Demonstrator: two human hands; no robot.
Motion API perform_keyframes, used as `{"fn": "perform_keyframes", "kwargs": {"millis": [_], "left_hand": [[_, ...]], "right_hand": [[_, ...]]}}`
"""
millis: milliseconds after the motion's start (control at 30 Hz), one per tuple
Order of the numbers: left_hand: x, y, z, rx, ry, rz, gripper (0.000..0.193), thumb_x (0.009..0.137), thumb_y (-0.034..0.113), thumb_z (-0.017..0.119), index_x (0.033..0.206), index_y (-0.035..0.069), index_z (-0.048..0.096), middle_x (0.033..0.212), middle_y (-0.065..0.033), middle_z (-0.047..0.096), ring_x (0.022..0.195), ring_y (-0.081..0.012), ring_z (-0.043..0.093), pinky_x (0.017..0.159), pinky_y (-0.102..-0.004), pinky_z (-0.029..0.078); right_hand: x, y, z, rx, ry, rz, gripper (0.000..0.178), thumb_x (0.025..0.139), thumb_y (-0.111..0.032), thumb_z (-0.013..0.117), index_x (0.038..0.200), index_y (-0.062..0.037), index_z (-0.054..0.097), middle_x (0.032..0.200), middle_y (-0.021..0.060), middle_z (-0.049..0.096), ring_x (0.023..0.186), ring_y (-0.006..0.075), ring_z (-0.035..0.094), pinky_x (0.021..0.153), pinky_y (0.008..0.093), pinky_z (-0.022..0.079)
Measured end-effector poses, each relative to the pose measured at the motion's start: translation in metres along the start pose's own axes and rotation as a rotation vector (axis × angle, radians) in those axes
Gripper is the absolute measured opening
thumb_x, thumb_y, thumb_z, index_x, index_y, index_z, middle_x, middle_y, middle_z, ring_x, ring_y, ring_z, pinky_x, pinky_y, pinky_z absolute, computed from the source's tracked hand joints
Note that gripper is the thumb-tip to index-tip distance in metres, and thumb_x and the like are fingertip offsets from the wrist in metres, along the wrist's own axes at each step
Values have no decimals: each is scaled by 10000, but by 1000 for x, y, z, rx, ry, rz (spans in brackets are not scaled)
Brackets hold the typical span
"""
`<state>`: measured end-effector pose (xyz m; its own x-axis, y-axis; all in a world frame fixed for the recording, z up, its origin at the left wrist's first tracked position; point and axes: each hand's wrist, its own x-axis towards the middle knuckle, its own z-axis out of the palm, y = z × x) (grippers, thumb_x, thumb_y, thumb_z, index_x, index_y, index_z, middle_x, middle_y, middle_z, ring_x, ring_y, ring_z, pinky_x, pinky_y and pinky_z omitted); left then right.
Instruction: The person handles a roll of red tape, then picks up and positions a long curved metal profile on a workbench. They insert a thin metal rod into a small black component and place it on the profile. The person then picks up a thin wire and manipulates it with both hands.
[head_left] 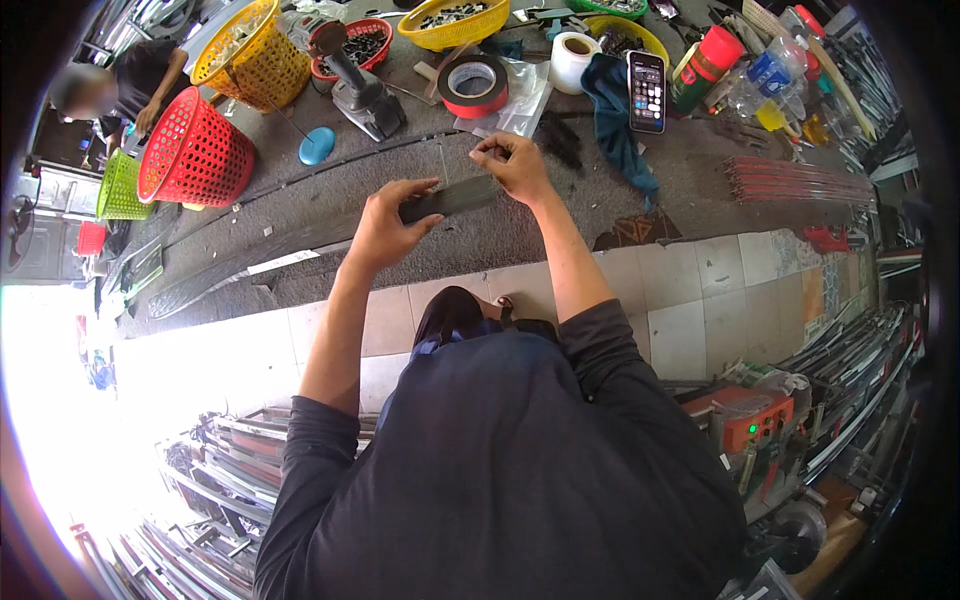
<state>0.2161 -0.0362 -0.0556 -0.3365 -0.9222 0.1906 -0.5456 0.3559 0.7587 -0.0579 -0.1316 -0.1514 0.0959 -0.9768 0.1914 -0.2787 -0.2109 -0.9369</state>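
My left hand (388, 228) grips a dark grey flat bar (455, 198) between its thumb and fingers, above the carpeted bench. To the left of that hand a long dark strip runs along the bench; whether it is the same piece I cannot tell. At the bar's right end my right hand (517, 172) is closed in a pinch, its fingertips just above the bar. Anything between those fingertips is too small to make out. Just beyond the hands lie a roll of black-and-red tape (472, 86) and a clear plastic bag (525, 90).
A cordless drill (368, 105), a blue disc (317, 146), red (198, 155) and yellow (255, 60) baskets stand left. Rightward are a white roll (573, 62), teal cloth (612, 110), phone (647, 92), bottles and red rods (795, 182). Another person (140, 85) is far left.
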Motion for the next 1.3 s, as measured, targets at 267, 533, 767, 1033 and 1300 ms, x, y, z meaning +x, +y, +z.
{"fn": "perform_keyframes", "kwargs": {"millis": [267,533,767,1033,1300], "left_hand": [[-18,-17,32,229,-8,68,573,842,114,973,1391,79,815,1314,-125,795,1280,-361,712,1141,-502,539],[-37,-25,54,357,181,195,612,823,170,949,1409,104,787,1320,-89,790,1258,-321,724,1138,-494,537],[-43,-28,64,401,265,234,567,823,212,948,1358,112,793,1318,-72,790,1250,-320,724,1110,-495,558],[-43,-28,61,388,275,230,583,811,206,949,1364,116,788,1329,-73,798,1248,-328,727,1118,-499,563],[-36,-24,56,378,252,259,586,802,168,959,1363,126,794,1318,-57,806,1240,-309,727,1115,-486,539]], "right_hand": [[3,-7,-1,-37,-67,-65,274,985,-282,935,1033,-19,879,728,-33,589,694,92,503,644,331,426],[4,-4,3,-87,-89,-143,296,980,-324,930,1033,-37,880,719,43,653,665,153,585,651,385,495],[3,0,6,110,-17,-137,380,1172,-377,730,1132,-13,831,872,72,735,822,157,651,781,362,534],[-10,-26,-13,-109,-83,-116,225,1125,-229,761,1125,-8,809,953,134,784,865,234,747,825,408,582],[-83,-45,-45,-544,-21,-187,282,973,-13,814,1243,-64,751,1083,128,738,951,344,769,846,488,611]]}}
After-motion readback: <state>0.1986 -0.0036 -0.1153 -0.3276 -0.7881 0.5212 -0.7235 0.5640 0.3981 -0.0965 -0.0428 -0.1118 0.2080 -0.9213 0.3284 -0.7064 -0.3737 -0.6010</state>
